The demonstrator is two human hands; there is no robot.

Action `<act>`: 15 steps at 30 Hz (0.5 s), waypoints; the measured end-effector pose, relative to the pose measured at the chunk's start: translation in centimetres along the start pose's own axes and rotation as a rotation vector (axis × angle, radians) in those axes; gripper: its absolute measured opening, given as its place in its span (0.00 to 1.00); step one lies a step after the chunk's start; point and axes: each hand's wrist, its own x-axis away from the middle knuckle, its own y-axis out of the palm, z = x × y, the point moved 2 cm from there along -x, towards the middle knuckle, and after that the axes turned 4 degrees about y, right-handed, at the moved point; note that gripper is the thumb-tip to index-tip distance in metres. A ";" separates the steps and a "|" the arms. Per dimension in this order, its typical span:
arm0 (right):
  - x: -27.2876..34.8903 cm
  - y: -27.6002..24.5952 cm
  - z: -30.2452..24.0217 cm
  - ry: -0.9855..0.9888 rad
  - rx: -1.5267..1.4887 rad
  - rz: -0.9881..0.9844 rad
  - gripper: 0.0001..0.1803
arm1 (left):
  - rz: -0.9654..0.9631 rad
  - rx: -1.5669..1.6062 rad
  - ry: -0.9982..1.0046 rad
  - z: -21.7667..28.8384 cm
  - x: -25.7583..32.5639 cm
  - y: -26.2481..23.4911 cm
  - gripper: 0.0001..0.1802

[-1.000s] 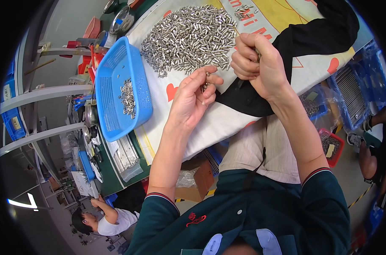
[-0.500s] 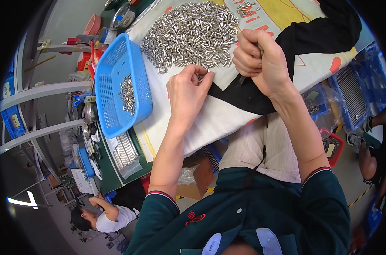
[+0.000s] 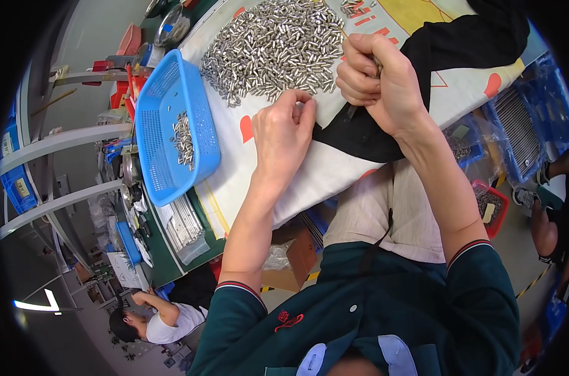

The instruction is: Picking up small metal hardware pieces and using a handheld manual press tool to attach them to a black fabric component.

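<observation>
Watching remotely, I see small silver metal pins (image 3: 275,53) heaped at upper centre, the bare left hand (image 3: 281,131), fingers together, below, the bare right hand (image 3: 388,84) fisted beside them, contents unclear.

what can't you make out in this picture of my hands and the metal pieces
All in the head view:
- Inside the left hand: hidden by its curled fingers.
- Inside the right hand: mostly hidden by its own fist.
- Far side of the pile of metal pieces: cut off by the top edge.
- Count of pieces in the blue basket: too small.
</observation>
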 end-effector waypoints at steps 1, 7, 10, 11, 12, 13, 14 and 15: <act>0.0 0.0 0.0 -0.003 -0.001 0.008 0.19 | -0.044 0.043 0.021 0.6 0.3 0.0 0.03; 0.0 0.2 0.1 0.004 0.006 0.007 0.21 | -0.135 0.065 0.112 2.0 1.4 0.5 0.05; 0.2 0.3 -0.1 -0.036 0.000 -0.032 0.21 | -0.166 0.065 0.089 2.0 1.7 0.4 0.06; 0.3 0.3 -0.1 -0.035 -0.004 -0.030 0.21 | -0.170 0.064 0.088 2.1 1.7 0.4 0.06; 0.2 0.1 -0.1 -0.046 -0.031 -0.040 0.21 | -0.159 0.075 0.083 2.1 1.7 0.5 0.06; 0.2 0.1 -0.1 -0.057 -0.059 -0.050 0.21 | -0.148 0.085 0.078 2.1 1.6 0.6 0.06; 0.2 0.0 0.0 -0.057 -0.061 -0.049 0.21 | -0.150 0.084 0.077 2.0 1.7 0.6 0.06; 0.2 0.0 0.0 -0.049 -0.064 -0.062 0.21 | -0.154 0.087 0.069 2.1 1.7 0.5 0.06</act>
